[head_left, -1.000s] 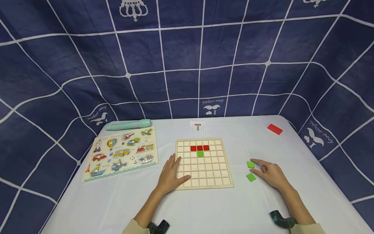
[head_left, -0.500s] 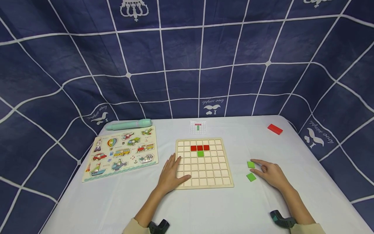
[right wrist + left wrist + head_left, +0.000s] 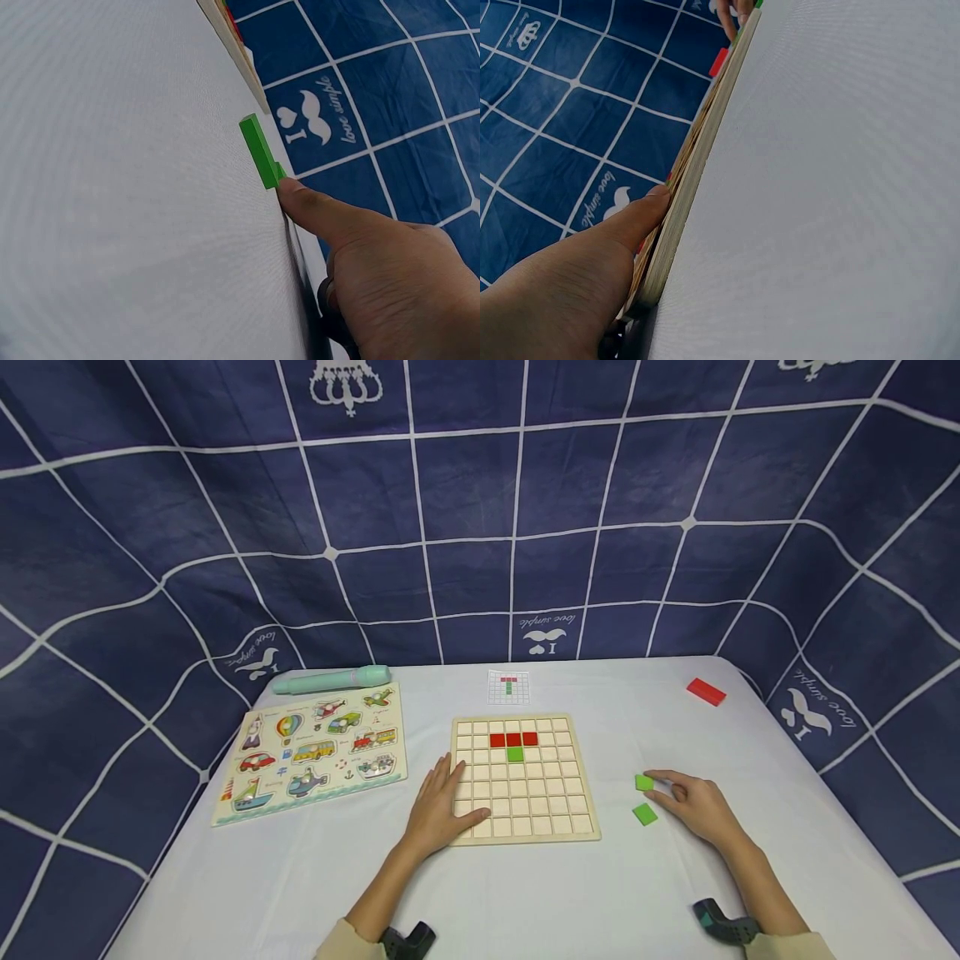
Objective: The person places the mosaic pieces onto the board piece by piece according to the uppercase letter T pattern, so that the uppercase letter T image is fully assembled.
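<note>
Biggest stuff first: a navy curtain (image 3: 480,485) behind a white table (image 3: 562,902). Near the surface's far-left corner there's a vehicle puzzle (image 3: 330,787), lying slightly turned, and around the middle a wooden board (image 3: 525,789) marked into squares. The left hand (image 3: 435,806) rests on that board's left edge, fingers spread, thumb lying over the near-left corner area. Well off toward the surface's right edge, the right hand (image 3: 693,806) has a loose green tile (image 3: 643,782) narrowly pinched between thumb and forefinger, a second green tile (image 3: 644,814) lying just beside it on the near side. A teal pen (image 3: 330,680) sits along the far edge by the far-left corner, and a small card (image 3: 517,696) at the middle of the far edge. The red block (image 3: 707,692) is by the far-right corner (could be several pieces pushed together, honestly can't tell from here).

For the pinch, I'd grip opposite sides of the tile, low down, and lift straight up so the neighbour doesn't get knocked. Light pressure from the left hand should be plenty.

Count: one puzzle, one board, one pen, one card, one red lump, three red tiles (image 3: 513,740) in a row on the board, one green square (image 3: 515,754) touching below the middle one, two loose greens.
</note>
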Motion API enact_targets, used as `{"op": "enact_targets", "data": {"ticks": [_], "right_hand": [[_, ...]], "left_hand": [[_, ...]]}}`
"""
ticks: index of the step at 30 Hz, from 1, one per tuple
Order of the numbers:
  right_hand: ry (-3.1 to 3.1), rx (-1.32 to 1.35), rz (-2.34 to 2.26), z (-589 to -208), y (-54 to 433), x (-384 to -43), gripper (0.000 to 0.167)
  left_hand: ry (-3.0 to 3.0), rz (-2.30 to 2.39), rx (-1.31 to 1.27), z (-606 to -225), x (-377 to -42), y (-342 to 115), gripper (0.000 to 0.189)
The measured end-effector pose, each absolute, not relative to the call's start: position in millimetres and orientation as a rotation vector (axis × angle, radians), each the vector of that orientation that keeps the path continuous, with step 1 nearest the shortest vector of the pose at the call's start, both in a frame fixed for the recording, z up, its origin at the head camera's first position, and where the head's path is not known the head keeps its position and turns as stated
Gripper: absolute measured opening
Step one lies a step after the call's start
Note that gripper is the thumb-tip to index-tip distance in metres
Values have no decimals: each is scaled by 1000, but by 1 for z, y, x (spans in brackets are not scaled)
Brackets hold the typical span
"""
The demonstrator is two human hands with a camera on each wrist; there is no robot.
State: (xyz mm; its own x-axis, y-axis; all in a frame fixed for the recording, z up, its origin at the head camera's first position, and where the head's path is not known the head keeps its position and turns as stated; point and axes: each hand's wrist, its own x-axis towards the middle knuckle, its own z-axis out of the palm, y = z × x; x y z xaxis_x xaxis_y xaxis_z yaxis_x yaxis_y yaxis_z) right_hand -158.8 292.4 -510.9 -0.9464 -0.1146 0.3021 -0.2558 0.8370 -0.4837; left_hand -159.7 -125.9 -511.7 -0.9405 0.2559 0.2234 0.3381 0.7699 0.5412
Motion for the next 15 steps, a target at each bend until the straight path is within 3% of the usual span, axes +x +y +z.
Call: {"op": "enact_targets", "data": {"ticks": [15], "right_hand": [[-2709, 344, 810, -506, 290, -159, 29]], "left_hand": [[-2807, -917, -488, -512, -160, -126, 93]]}}
